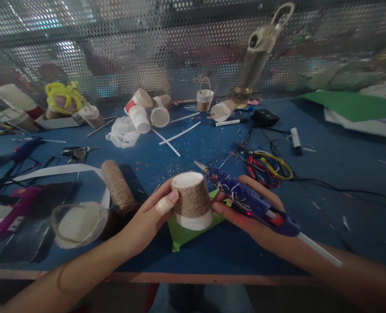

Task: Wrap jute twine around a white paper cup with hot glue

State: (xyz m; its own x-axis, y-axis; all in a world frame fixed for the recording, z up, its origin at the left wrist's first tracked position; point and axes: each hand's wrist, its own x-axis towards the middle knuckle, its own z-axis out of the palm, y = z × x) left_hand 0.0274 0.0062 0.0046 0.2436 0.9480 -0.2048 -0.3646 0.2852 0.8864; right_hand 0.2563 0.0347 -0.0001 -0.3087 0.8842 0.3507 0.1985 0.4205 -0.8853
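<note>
My left hand (156,213), with a bandage on its thumb, is closed round a small paper cup (193,202). Brown twine is wound around most of the cup, and a white band shows at its lower end. A blue hot glue gun (241,191) rests in my right hand (258,217), its metal nozzle pointing up and left past the cup and a white glue stick sticking out of its back. A small red light glows on the gun. The right thumb and fingertips are close to the cup's right side. Beneath the cup lies a piece of green paper (182,237).
To the left stand a twine spool (119,187), a twine-wrapped cup with a handle (78,226) and a pink glue gun (19,208). Scissors (271,167) and cords lie at right. Several paper cups (139,118) and a tall bottle (253,65) stand along the perforated metal screen (193,52).
</note>
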